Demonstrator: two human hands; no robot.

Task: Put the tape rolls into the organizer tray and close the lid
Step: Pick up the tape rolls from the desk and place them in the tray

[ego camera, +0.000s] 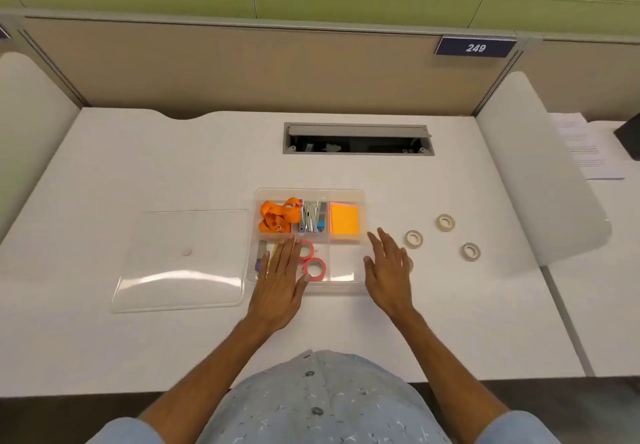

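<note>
A clear organizer tray point(362, 197) sits mid-desk with several compartments. Two pink tape rolls point(314, 269) lie in its front middle compartment. Three beige tape rolls rest on the desk to the right: one point(414, 238) nearest the tray, one point(445, 222) farther back, one point(471, 251) farthest right. The clear lid point(180, 263) lies flat left of the tray. My left hand point(281, 280) lies flat over the tray's front left part, fingers apart. My right hand point(388, 273) hovers at the tray's right edge, fingers spread, holding nothing; something small beside its right edge is mostly hidden.
The tray's back compartments hold an orange lanyard point(278, 216), metal clips point(311, 218) and orange sticky notes point(344, 223). An open cable hatch point(358, 139) is at the back. White side dividers point(540, 173) flank the desk; papers point(585, 149) lie far right.
</note>
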